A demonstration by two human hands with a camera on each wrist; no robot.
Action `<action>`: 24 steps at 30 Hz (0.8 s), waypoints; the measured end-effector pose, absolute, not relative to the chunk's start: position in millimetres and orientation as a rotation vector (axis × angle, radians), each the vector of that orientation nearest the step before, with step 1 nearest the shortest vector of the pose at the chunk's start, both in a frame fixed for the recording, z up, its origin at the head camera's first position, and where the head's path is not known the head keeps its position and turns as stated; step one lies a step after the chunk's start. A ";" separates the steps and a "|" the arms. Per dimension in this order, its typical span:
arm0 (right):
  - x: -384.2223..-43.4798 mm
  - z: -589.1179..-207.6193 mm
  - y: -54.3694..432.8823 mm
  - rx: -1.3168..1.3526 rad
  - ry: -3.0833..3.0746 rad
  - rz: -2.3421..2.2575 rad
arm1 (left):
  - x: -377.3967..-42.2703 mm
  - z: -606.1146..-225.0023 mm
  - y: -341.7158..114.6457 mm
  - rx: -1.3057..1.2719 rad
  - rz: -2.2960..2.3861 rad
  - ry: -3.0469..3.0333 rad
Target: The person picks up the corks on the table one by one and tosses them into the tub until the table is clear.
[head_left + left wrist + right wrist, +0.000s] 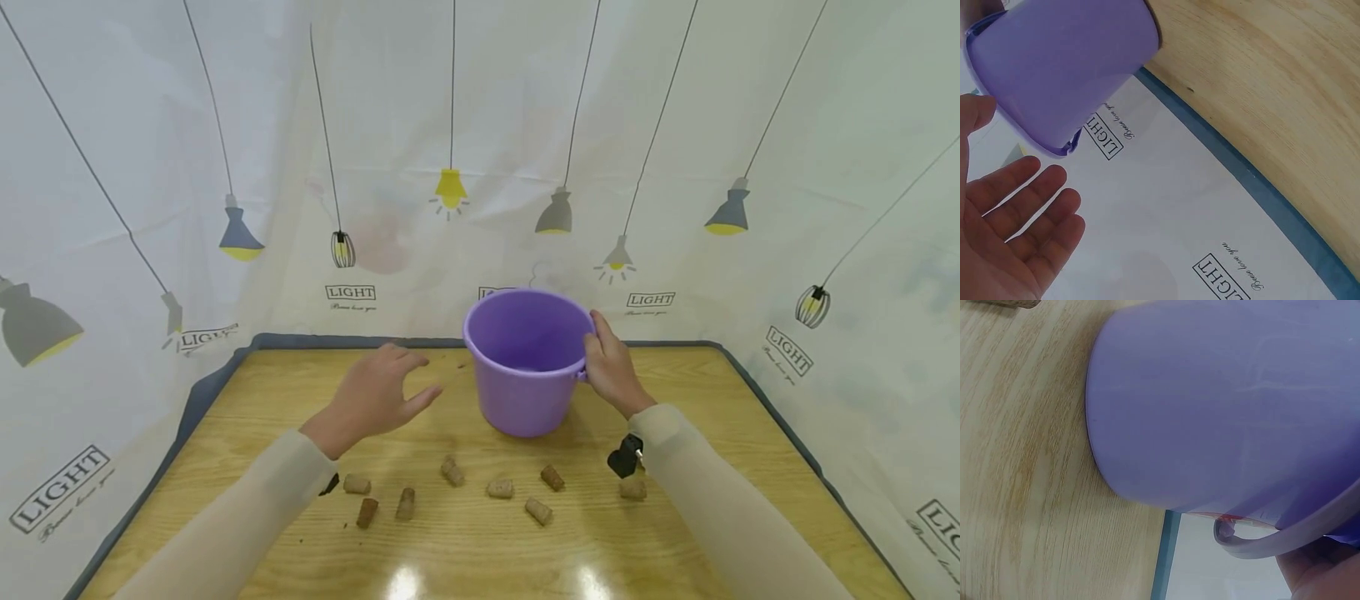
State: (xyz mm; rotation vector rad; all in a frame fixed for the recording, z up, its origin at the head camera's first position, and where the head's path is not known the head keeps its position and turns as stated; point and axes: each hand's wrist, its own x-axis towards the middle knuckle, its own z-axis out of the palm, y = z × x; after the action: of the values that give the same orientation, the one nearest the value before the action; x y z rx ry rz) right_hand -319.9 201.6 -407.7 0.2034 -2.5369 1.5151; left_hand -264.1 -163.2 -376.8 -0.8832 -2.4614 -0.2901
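Note:
A purple bucket (pixel 525 400) stands upright on the wooden table, its wide mouth tipped slightly into the head view. My right hand (pixel 611 367) grips its rim on the right side; in the right wrist view the fingers (pixel 1329 575) curl over the rim beside the bucket's handle (pixel 1291 540). Left of the bucket, my left hand (pixel 375 392) hovers with fingers spread and holds nothing. The left wrist view shows that palm (pixel 997 256) facing the bucket (pixel 1072 69), thumb apart from the other fingers, close to the rim.
Several corks lie scattered on the table (pixel 262 433) in front of the bucket, among them a darker cork (pixel 367 512) at left and a pale cork (pixel 632 487) under the right wrist. A white cloth (pixel 420 258) printed with lamps surrounds the table at back and sides.

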 end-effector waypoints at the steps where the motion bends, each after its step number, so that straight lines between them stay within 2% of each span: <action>1: -320.0 -407.1 201.6 0.204 -2.537 1.513 | -263.8 -377.6 -164.6 -0.888 -0.285 -2.459; 24: -320.7 -409.5 202.0 0.176 -2.539 1.497 | -246.5 -394.1 -196.8 -0.903 -0.190 -2.590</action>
State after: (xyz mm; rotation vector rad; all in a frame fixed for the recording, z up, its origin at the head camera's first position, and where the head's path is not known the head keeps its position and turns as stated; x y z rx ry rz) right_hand -320.7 202.0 -409.5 0.1756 -2.5387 1.4969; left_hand -246.5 -196.8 -394.1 -0.9032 -2.5899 -0.1905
